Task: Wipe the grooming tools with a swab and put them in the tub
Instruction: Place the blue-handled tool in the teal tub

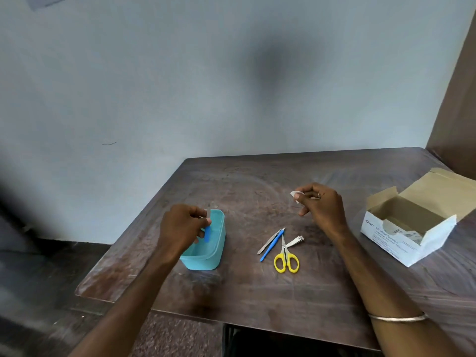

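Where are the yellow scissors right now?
The yellow scissors lie on the table near its middle, right of the blue tub, between the blue-handled tool and the nail clipper.

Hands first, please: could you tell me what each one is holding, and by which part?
The left hand pinches a blue tool near its top end over the tub. The right hand pinches a white swab by one edge.
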`<state>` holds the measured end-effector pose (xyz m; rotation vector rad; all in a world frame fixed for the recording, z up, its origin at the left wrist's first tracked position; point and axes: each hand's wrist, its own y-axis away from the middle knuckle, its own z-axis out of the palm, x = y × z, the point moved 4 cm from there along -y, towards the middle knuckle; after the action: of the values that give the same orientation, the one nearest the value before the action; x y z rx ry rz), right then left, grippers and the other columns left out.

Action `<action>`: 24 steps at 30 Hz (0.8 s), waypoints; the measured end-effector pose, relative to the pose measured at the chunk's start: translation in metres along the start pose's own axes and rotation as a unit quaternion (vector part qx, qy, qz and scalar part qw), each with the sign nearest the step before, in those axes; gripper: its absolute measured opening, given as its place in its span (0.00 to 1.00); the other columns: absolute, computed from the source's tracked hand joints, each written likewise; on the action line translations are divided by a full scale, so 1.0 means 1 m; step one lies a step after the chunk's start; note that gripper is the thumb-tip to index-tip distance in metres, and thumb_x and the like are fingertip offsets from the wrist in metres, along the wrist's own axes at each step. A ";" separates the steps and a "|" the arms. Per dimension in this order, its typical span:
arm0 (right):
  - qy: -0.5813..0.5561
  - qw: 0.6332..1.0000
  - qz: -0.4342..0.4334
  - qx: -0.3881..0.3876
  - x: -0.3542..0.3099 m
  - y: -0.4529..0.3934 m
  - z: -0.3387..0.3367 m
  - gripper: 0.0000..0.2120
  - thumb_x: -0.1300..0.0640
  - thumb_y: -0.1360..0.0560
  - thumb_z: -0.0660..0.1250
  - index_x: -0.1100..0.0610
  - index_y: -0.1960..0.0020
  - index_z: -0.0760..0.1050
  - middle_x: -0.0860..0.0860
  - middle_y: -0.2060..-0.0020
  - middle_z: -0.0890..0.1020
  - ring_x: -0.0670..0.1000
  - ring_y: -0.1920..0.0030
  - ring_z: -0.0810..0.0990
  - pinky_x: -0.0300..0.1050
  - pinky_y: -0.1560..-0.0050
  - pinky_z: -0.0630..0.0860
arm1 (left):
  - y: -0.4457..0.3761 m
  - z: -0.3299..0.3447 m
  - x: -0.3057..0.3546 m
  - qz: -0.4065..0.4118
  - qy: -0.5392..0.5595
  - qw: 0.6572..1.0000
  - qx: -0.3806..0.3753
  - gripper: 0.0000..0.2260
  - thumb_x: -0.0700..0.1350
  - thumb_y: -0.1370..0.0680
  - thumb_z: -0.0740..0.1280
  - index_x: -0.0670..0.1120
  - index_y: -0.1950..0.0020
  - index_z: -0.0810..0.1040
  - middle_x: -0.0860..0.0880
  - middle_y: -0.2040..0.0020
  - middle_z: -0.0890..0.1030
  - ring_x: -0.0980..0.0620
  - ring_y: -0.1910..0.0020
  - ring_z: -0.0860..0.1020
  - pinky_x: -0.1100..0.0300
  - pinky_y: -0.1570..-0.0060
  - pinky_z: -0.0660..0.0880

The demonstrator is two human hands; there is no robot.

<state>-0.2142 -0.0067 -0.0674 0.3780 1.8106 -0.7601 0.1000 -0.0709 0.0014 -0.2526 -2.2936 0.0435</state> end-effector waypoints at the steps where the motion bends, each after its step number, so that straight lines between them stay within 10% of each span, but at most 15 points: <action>1: 0.000 1.000 -0.001 0.001 0.000 0.000 0.000 0.03 0.57 0.26 0.75 0.56 0.54 0.83 0.51 0.61 0.86 0.55 0.72 0.84 0.48 0.66 0.82 | -0.004 0.002 -0.002 -0.009 -0.020 1.000 -0.017 0.05 0.38 0.27 0.74 0.41 0.52 0.85 0.50 0.71 0.83 0.56 0.77 0.79 0.65 0.73 0.76; 19: 0.039 0.999 -0.013 -0.012 0.004 -0.002 0.001 0.04 0.55 0.25 0.74 0.54 0.52 0.83 0.49 0.61 0.86 0.51 0.73 0.83 0.42 0.67 0.81 | -0.026 0.037 -0.017 -0.081 -0.160 0.970 -0.162 0.12 0.33 0.22 0.63 0.40 0.46 0.84 0.44 0.62 0.83 0.47 0.65 0.83 0.51 0.57 0.83; 24: 0.043 0.999 -0.013 -0.010 0.004 -0.002 0.001 0.05 0.55 0.25 0.74 0.55 0.51 0.83 0.49 0.61 0.86 0.50 0.73 0.83 0.44 0.65 0.82 | -0.027 0.037 -0.016 -0.079 -0.170 0.968 -0.166 0.13 0.32 0.22 0.62 0.41 0.45 0.84 0.48 0.66 0.81 0.51 0.69 0.82 0.58 0.68 0.80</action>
<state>-0.2164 -0.0096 -0.0705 0.3796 1.9046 -0.7541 0.0781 -0.0986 -0.0323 -0.2464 -2.6503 -0.4121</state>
